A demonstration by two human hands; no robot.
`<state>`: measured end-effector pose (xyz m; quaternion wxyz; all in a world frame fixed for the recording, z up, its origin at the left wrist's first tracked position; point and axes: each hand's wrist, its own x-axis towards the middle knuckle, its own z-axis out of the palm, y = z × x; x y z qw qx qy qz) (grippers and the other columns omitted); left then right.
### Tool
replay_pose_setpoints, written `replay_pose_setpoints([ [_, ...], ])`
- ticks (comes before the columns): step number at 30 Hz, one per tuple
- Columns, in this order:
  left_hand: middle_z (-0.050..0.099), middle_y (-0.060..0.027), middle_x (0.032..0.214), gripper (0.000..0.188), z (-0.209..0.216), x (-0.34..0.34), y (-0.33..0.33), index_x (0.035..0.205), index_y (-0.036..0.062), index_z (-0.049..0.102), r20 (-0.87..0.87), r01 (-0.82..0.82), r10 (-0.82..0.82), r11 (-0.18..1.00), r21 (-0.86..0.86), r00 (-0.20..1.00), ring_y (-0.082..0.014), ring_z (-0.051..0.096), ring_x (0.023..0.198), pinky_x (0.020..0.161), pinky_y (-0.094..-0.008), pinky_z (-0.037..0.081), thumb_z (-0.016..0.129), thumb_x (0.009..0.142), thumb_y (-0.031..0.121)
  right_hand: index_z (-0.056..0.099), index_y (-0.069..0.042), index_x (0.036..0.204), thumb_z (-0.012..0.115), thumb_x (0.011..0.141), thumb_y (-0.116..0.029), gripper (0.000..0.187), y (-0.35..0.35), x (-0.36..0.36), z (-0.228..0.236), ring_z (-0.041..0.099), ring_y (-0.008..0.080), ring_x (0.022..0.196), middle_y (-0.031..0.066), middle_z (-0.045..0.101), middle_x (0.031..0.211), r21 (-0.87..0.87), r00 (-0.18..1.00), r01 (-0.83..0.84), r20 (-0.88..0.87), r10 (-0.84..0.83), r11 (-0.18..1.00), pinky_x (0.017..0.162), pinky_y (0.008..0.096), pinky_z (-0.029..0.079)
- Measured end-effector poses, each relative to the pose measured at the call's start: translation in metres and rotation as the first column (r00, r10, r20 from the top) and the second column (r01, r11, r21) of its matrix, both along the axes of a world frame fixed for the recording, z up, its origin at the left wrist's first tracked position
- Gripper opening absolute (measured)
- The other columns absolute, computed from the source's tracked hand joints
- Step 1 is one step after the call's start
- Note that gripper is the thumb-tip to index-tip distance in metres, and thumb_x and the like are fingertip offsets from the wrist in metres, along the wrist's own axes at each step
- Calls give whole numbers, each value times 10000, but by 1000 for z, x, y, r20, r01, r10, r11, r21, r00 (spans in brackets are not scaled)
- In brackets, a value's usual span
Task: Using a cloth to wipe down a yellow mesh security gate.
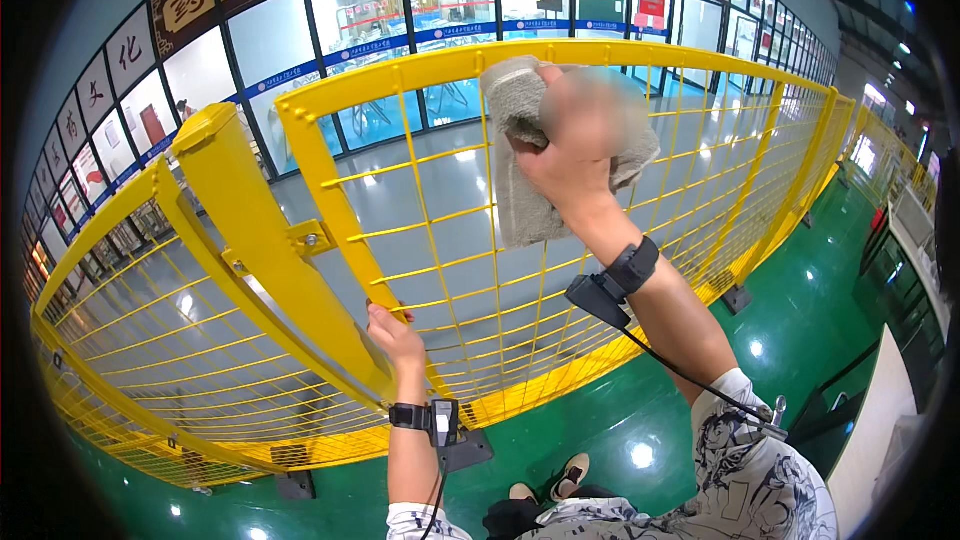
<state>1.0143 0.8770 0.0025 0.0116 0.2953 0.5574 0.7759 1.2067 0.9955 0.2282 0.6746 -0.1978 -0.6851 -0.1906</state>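
A folded grey cloth (525,205) is in my right hand (578,165), raised against the top rail and wire mesh of a yellow fence panel (400,69). Part of that hand is blurred, but its thumb side is wrapped around the cloth, which drapes down over the mesh. Lower and to the left, my left hand (396,336) has its fingers curled around the panel's upright edge bar. Both wrists wear black straps with small devices, and a cable runs from each.
A thick yellow post (255,230) stands left of the panel, joined by bolted brackets, with another mesh panel (200,360) beyond it. Dark foot plates (468,450) sit on the green floor (640,455). Tables (868,440) stand at right; a glass-fronted wall (270,40) lies behind the fence.
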Motion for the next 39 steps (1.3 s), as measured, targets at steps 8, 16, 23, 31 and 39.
replay_pose_setpoints([
  [8, 528, -75, 600, 511, 0, 0, 2, 771, 1, 505, 16, -26, 26, 999, 43, 1000, -164, 500, 527, 502, -301, 390, 283, 1007, 395, 501, -74, 1177, 776, 599, -149, 644, -8, -3, 20, 599, 388, 830, 179, 610, 935, -125, 995, 94, 53, -88, 988, 734, 429, 473],
  [16, 530, -73, 581, 487, 6, -3, 5, 787, -2, 509, -68, -4, 6, 999, 32, 998, -160, 502, 506, 483, -292, 385, 304, 1004, 383, 444, -71, 1291, 712, 599, -71, 742, 4, -11, -69, 472, 399, 1014, 139, 517, 1150, 191, 989, 149, -9, -150, 970, 918, 463, 376],
  [23, 525, -41, 628, 457, -7, -1, 12, 811, 26, 515, -15, 31, -30, 998, 45, 999, -128, 489, 550, 528, -273, 390, 309, 1015, 379, 551, -149, 1218, 764, 536, -183, 715, -11, 24, -206, 555, 398, 798, 198, 544, 969, -87, 957, 136, 268, -109, 987, 659, 470, 473],
  [31, 532, -70, 602, 495, -9, -4, 5, 787, -4, 509, -74, -51, 56, 997, 64, 996, -152, 494, 495, 467, -282, 385, 302, 1005, 389, 589, -184, 1161, 803, 481, -223, 714, -44, 40, -285, 564, 399, 858, 205, 545, 992, -336, 834, 217, 551, 5, 917, 712, 474, 473],
  [39, 507, -77, 582, 514, -7, -8, 8, 750, -16, 482, -104, -128, 133, 990, 55, 986, -166, 485, 478, 449, -286, 378, 276, 1009, 378, 474, -121, 1278, 769, 537, -164, 798, -60, 42, -339, 534, 378, 1052, 232, 492, 1185, -649, 859, 214, 482, 176, 730, 917, 468, 440],
])
